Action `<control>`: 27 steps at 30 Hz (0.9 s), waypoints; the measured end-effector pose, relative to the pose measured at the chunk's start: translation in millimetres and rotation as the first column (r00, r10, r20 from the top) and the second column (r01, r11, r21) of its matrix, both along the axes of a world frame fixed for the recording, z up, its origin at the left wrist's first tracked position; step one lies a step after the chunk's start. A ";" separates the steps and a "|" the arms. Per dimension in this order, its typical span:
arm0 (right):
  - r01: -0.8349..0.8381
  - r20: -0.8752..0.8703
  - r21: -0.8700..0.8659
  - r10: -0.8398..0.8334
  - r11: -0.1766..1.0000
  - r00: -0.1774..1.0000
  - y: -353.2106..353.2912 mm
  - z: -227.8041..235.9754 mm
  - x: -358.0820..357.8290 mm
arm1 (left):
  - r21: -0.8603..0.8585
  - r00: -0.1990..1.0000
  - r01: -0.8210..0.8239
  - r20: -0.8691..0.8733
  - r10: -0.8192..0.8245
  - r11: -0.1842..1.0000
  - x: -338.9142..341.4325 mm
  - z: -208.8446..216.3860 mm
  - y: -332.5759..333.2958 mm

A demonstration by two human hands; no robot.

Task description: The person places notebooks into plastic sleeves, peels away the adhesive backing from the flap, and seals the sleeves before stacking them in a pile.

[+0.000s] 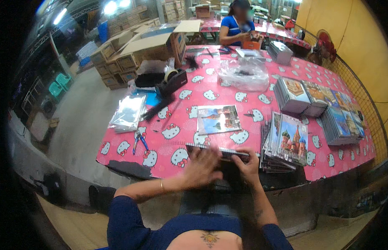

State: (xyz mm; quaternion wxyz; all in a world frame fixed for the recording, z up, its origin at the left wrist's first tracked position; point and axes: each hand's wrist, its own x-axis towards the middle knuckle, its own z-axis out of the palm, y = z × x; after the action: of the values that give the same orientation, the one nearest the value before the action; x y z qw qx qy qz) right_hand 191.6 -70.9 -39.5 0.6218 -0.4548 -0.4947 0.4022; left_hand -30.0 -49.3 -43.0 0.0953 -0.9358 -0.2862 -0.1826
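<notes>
Spiral notebook (219, 151) lies gripped under both hands (225, 163).

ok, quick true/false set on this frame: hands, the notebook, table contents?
1. Both hands, left hand and right hand, are on a spiral notebook at the table's near edge. True.
2. The blue-handled pliers are in the left hand. False: they lie on the pink tablecloth, left of the hands.
3. A single notebook lies flat beyond the hands. True.
4. The notebook stacks sit on the person's left. False: on the right.
</notes>
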 end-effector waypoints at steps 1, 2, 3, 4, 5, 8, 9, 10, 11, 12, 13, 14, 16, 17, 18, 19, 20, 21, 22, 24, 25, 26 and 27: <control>0.010 0.012 0.007 -0.011 1.000 1.000 2.2 -6.2 -0.1 | 0.037 0.996 -0.085 -0.028 0.086 0.996 7.9 26.0 21.8; 0.009 0.020 0.016 -0.009 1.000 1.000 5.8 -8.4 -2.8 | 0.080 0.981 -0.178 -0.057 0.183 0.981 13.4 51.9 43.7; -0.024 -0.006 -0.072 0.023 0.997 1.000 2.3 10.3 -7.2 | 0.122 0.954 -0.277 -0.083 0.288 0.953 11.9 58.5 49.3; -0.029 -0.001 -0.050 0.028 0.998 1.000 3.7 4.5 -5.4 | 0.045 0.984 -0.151 -0.089 0.155 0.987 6.9 38.7 29.7; -0.036 0.005 -0.017 0.036 0.999 0.999 2.8 2.4 -6.3 | -0.017 0.996 -0.028 -0.084 0.026 0.999 -2.3 9.2 3.0; -0.005 0.044 0.023 0.004 1.000 0.999 5.7 -2.6 -10.6 | 0.023 0.986 -0.161 -0.035 0.161 0.987 7.5 19.8 25.1; 0.007 0.067 0.024 -0.009 1.000 0.998 6.9 -2.1 -11.4 | 0.043 0.984 -0.173 -0.043 0.175 0.984 15.1 34.6 37.6; -0.002 0.020 0.012 0.002 1.000 1.000 7.5 0.0 -10.4 | 0.061 0.980 -0.193 -0.042 0.196 0.979 21.5 43.8 46.3; -0.011 -0.028 -0.001 0.011 1.000 1.000 7.3 3.4 -9.3 | 0.079 0.975 -0.213 -0.041 0.216 0.974 23.9 46.1 48.0; -0.020 -0.076 -0.012 0.019 1.000 0.997 5.6 4.5 -8.4 | -0.046 0.995 -0.084 -0.054 0.082 0.995 13.7 23.8 22.0; -0.036 -0.066 -0.036 0.033 0.999 0.997 7.4 -7.9 -3.4 | -0.042 1.000 0.016 -0.018 -0.017 0.999 9.8 1.4 -1.5; -0.031 0.006 -0.025 0.031 0.999 0.999 9.1 -4.5 -2.7 | -0.035 0.993 0.120 0.013 -0.119 0.992 11.4 0.9 -12.8; -0.023 0.148 -0.021 0.026 1.000 0.989 5.4 5.5 -3.3 | 0.019 0.981 -0.194 0.006 0.194 0.981 25.9 29.1 32.2; -0.082 0.065 -0.008 0.082 0.997 0.994 5.1 11.8 -3.1 | 0.082 0.975 -0.220 -0.023 0.222 0.972 29.2 46.6 44.7; -0.133 0.024 -0.036 0.134 0.990 0.991 3.4 11.5 -1.2 | 0.145 0.967 -0.242 -0.047 0.251 0.959 30.9 54.2 50.0; -0.193 -0.014 -0.058 0.192 0.980 0.981 2.5 11.1 3.7 | 0.026 0.992 -0.106 -0.068 0.107 0.994 23.3 37.2 32.6; -0.245 -0.052 -0.069 0.242 0.967 0.969 4.2 12.1 10.4 | -0.084 0.996 0.041 -0.071 -0.047 0.996 15.3 13.3 8.8; -0.240 0.186 -0.011 0.238 0.971 0.953 4.9 7.8 14.1 | 0.069 0.989 0.142 -0.057 -0.138 0.987 11.1 -0.6 -6.8; -0.240 0.229 -0.031 0.241 0.970 0.943 6.8 9.0 17.1 | 0.119 0.997 0.018 -0.080 -0.009 0.993 19.4 17.5 9.8; -0.245 0.311 -0.097 0.263 0.965 0.913 2.6 11.1 19.8 | 0.200 0.961 -0.232 -0.102 0.256 0.952 37.9 63.9 42.8; -0.263 0.136 -0.151 0.284 0.953 0.949 0.9 18.1 13.1 | 0.134 0.983 -0.149 -0.089 0.162 0.980 31.5 54.9 34.0; -0.275 0.195 -0.148 0.301 0.950 0.933 -0.7 17.4 12.8 | 0.069 0.996 -0.064 -0.058 0.068 0.996 25.0 32.6 18.5; -0.276 0.261 -0.138 0.303 0.951 0.916 0.7 19.0 16.1 | 0.016 0.999 0.037 -0.015 -0.036 0.999 22.5 8.7 5.6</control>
State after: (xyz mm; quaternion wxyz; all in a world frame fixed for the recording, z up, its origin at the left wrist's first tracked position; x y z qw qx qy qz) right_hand 207.8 -70.2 -20.5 0.4563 -0.4586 -0.6190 0.4454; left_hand -7.5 -43.7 -34.4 0.1017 -0.9414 -0.2669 -0.1796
